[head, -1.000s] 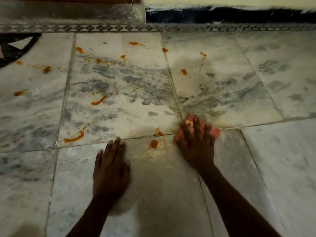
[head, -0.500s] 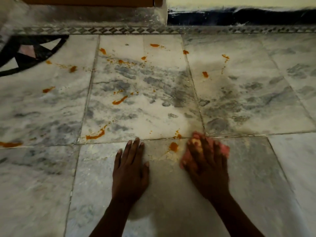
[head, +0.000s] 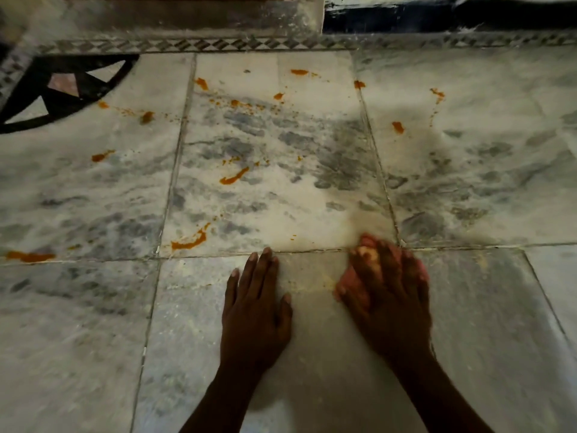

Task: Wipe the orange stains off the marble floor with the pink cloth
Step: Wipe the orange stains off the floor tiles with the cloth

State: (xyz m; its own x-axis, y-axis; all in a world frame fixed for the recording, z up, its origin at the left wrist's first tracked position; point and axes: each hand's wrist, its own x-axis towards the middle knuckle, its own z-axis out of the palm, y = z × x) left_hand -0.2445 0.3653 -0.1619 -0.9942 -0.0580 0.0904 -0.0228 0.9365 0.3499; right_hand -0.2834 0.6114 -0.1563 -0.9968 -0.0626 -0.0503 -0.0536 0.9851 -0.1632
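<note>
Wiping underway, most stains left.
L hand (head: 254, 310) flat, open on marble floor (head: 484, 323); R hand (head: 385, 295) presses pink cloth (head: 349, 278) at near tile seam. Near tile looks clean; orange stains (head: 234, 176) remain mid to far.

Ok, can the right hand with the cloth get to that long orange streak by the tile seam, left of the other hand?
Probably yes. The right hand presses the pink cloth flat, and bare marble floor lies ahead toward the orange streak. The left hand, flat on the floor, sits nearer, so the sweep should pass above its fingertips.
</note>
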